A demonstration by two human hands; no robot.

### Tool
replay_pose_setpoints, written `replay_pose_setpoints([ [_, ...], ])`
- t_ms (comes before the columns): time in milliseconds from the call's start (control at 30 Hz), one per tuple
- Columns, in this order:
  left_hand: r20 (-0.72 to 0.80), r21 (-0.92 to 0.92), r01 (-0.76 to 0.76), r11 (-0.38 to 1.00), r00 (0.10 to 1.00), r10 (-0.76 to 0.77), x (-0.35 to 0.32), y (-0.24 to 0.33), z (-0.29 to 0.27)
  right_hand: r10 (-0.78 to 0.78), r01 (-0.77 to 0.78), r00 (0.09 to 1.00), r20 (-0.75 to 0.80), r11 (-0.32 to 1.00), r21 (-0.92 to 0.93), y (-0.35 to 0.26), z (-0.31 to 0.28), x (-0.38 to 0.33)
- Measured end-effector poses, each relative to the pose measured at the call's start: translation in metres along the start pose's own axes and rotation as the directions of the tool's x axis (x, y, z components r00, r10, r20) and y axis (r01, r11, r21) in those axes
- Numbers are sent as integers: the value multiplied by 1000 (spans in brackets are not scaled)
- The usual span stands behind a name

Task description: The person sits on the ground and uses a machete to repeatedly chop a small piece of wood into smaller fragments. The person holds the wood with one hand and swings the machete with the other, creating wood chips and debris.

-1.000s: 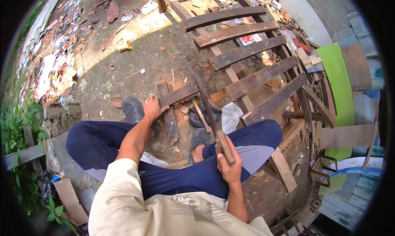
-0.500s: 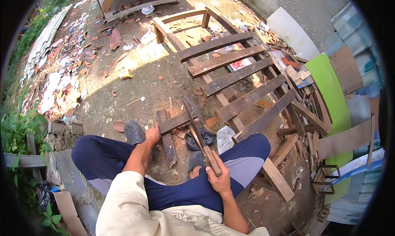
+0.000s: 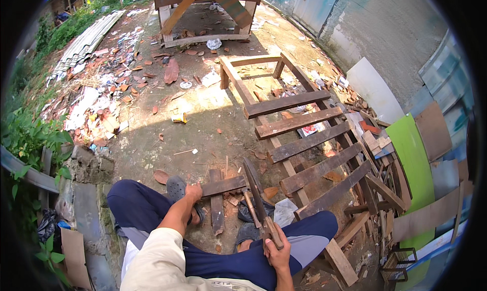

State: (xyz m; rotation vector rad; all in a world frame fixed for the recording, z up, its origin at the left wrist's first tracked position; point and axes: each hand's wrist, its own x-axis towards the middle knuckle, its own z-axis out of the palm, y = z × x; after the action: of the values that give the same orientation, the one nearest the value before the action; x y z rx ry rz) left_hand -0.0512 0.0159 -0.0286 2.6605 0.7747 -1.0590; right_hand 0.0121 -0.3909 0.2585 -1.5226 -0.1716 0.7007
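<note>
- The right hand (image 3: 276, 248) is closed around the handle of a long dark machete (image 3: 255, 189), blade pointing far.
- The left hand (image 3: 193, 192) presses a short weathered plank (image 3: 223, 186) to the ground, between the sandalled feet.
- A stray chop could likely hit those steadying fingers, since they are near the blade.

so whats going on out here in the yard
A person sits on a low wall edge over a dirt yard strewn with debris. The left hand presses on the end of a short plank lying across another board on the ground. The right hand grips the wooden handle of a long machete, blade pointing away over the plank. Just beyond lies a slatted wooden frame, like a pallet, with scrap panels stacked at the right.
</note>
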Motion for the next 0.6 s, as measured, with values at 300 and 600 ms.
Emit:
replay_pose_setpoints([
  [300,-269,-180,-16,983,962,-33,-15,55,-7,34,-35,999,-6,996,-78,-5,0,0],
  [600,47,15,-396,918,918,394,16,40,-34,13,-12,1000,13,1000,-26,-12,0,0],
])
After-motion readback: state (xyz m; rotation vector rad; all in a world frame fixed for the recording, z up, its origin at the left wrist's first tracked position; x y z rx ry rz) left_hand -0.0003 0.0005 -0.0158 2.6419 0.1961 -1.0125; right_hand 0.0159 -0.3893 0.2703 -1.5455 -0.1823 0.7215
